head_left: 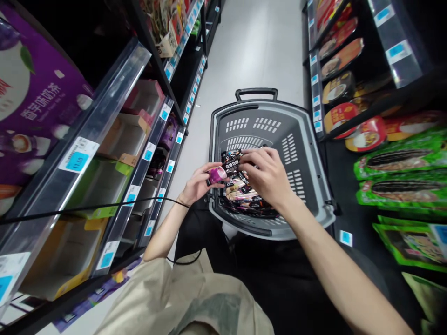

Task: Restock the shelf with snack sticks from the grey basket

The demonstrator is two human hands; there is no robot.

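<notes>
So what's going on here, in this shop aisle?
A person is bent over a grey basket on the aisle floor, with a heap of small packets inside it. Their left hand holds a small pink tub at the basket's near edge. Their right hand lies over the heap, fingers on the dark packets on top; whether it has hold of one is unclear. Stocked shelves line both sides.

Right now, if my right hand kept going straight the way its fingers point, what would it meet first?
Probably the black packet atop the pile in the grey basket; the right hand seems to have its fingertips at it. Just beyond is the pink tub in the left hand. Depth is unclear.
</notes>
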